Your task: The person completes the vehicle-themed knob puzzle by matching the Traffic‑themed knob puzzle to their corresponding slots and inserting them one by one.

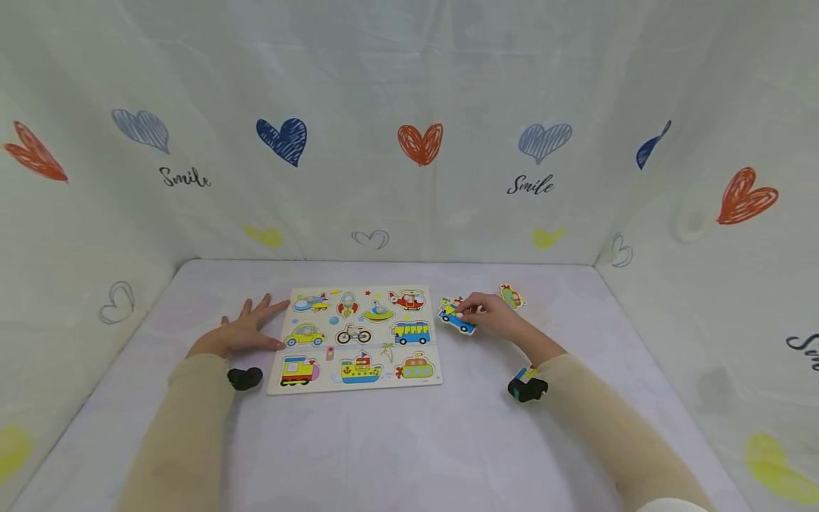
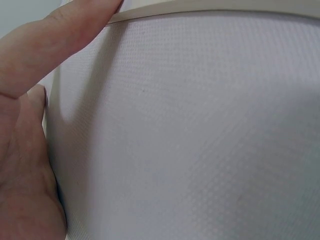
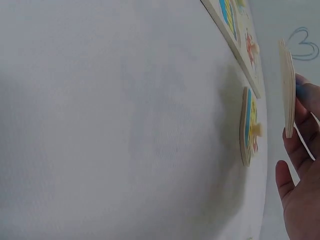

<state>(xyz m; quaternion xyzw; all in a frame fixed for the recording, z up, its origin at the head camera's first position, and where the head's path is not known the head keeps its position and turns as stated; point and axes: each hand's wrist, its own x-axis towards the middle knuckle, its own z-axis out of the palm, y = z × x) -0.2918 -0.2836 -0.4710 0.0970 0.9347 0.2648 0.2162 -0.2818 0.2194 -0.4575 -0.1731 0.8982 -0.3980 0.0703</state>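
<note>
A wooden puzzle board with pictures of vehicles lies flat on the table. At its left edge my left hand rests with fingers spread, thumb and fingertip right at the board's side; in the left wrist view its thumb meets the board's edge. To the right of the board my right hand pinches a blue vehicle puzzle piece, which the right wrist view shows edge-on, raised off the table. Below it lies a blue-and-yellow pegged piece, mostly hidden in the head view.
A green-and-yellow puzzle piece lies behind the right hand. Another piece is partly covered by the black wrist camera. White curtains with printed hearts enclose the table at the back and sides.
</note>
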